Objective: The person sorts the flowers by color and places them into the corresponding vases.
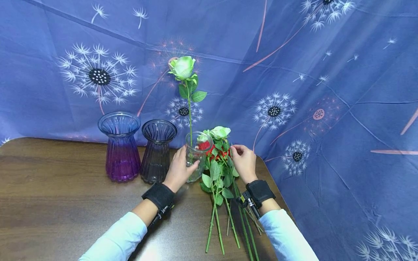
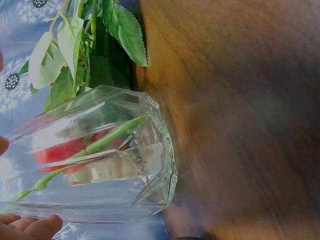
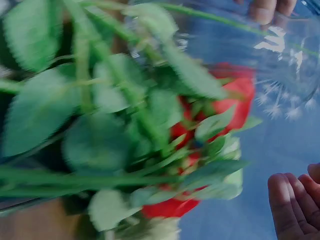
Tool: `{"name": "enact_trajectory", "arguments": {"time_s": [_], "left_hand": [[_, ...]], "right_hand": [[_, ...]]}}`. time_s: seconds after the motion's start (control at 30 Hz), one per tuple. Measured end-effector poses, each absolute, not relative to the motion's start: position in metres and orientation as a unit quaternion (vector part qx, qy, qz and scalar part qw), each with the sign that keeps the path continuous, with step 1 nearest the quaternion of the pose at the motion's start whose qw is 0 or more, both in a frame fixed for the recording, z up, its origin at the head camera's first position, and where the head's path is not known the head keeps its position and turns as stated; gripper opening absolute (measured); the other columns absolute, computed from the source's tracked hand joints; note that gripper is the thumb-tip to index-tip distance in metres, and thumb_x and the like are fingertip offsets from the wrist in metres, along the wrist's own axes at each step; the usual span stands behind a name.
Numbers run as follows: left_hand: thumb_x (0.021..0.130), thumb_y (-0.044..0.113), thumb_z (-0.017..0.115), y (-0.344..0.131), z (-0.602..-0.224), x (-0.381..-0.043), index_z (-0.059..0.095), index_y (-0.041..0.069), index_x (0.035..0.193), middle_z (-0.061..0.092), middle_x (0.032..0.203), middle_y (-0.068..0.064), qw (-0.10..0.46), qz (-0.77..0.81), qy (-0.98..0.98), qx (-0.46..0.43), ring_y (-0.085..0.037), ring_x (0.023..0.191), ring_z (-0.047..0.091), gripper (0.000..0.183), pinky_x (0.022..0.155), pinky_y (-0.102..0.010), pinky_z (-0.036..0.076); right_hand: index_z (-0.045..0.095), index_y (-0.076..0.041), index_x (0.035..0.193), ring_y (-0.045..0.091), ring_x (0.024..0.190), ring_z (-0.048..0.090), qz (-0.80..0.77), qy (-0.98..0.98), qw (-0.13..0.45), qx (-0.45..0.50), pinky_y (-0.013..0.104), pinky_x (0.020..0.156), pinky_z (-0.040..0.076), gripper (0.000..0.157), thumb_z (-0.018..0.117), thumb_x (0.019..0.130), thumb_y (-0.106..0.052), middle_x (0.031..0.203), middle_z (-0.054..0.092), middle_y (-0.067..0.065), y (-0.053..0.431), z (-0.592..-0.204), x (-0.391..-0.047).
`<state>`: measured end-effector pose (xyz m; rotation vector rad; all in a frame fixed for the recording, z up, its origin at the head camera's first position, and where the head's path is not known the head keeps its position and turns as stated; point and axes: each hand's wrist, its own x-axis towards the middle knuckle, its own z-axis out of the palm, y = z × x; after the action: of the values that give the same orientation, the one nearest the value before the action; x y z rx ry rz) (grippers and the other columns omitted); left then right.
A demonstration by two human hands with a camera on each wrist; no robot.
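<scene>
My left hand (image 1: 180,167) grips a clear glass vase (image 1: 195,170), fingers on its far left side and thumb in front. One white-green rose (image 1: 182,67) stands upright in it, its green stem (image 2: 117,131) slanting inside the glass. Right of the vase lies a bunch of roses, with a white-green rose (image 1: 220,132), red blooms (image 3: 235,102) and leafy stems reaching toward the table's front. Beside these blooms is my right hand (image 1: 244,161); its fingers (image 3: 286,205) hold nothing that I can see, apart from the flowers in the right wrist view.
A blue-purple ribbed vase (image 1: 122,156) and a dark grey vase (image 1: 156,156) stand left of the clear one on the wooden table (image 1: 65,203). Behind hangs a blue cloth (image 1: 222,32) with dandelion prints, which also runs down the table's right side.
</scene>
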<state>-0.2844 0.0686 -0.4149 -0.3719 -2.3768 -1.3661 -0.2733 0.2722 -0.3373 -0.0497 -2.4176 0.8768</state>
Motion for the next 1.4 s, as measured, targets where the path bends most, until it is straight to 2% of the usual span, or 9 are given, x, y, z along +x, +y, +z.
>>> {"name": "enact_trajectory", "arguments": {"time_s": [0.17,0.37,0.63,0.97,1.4], "left_hand": [[0.083,0.027,0.069,0.069,-0.414,-0.285,0.035,-0.007,0.138,0.045,0.136,-0.025,0.195,-0.485,-0.841,-0.138,-0.038,0.126,0.043,0.073,0.106,-0.048,0.037],[0.083,0.026,0.070,0.069,-0.414,-0.286,0.036,-0.006,0.138,0.046,0.135,-0.024,0.202,-0.485,-0.840,-0.139,-0.038,0.125,0.044,0.073,0.105,-0.048,0.038],[0.083,0.025,0.069,0.070,-0.416,-0.288,0.034,-0.006,0.139,0.044,0.138,-0.024,0.193,-0.491,-0.839,-0.135,-0.038,0.128,0.042,0.073,0.108,-0.047,0.036],[0.083,0.026,0.069,0.071,-0.421,-0.283,0.035,-0.007,0.138,0.045,0.136,-0.026,0.190,-0.489,-0.840,-0.136,-0.037,0.128,0.042,0.073,0.108,-0.047,0.036],[0.081,0.025,0.071,0.072,-0.421,-0.281,0.038,-0.008,0.136,0.047,0.132,-0.027,0.221,-0.484,-0.835,-0.139,-0.038,0.124,0.045,0.072,0.105,-0.047,0.038]], "right_hand": [[0.072,0.001,0.094,0.023,0.067,0.067,0.312,-0.906,0.283,-0.050,0.023,0.058,0.048,0.020,0.063,0.088,-0.016,0.080,0.072,0.016,0.292,-0.349,-0.265],[0.072,0.000,0.089,0.014,0.061,0.060,0.303,-0.912,0.267,-0.067,0.022,0.056,0.044,0.018,0.065,0.085,-0.016,0.075,0.070,0.014,0.308,-0.360,-0.256],[0.072,0.000,0.091,0.020,0.069,0.063,0.299,-0.930,0.197,-0.087,0.027,0.059,0.047,0.020,0.065,0.086,-0.018,0.079,0.071,0.013,0.316,-0.388,-0.246],[0.074,-0.002,0.087,0.017,0.067,0.062,0.284,-0.943,0.142,-0.097,0.026,0.058,0.046,0.016,0.067,0.084,-0.016,0.079,0.071,0.011,0.318,-0.416,-0.240],[0.074,-0.003,0.084,0.023,0.073,0.065,0.257,-0.953,0.133,-0.089,0.032,0.063,0.050,0.017,0.068,0.083,-0.018,0.079,0.072,0.010,0.314,-0.416,-0.248]]}}
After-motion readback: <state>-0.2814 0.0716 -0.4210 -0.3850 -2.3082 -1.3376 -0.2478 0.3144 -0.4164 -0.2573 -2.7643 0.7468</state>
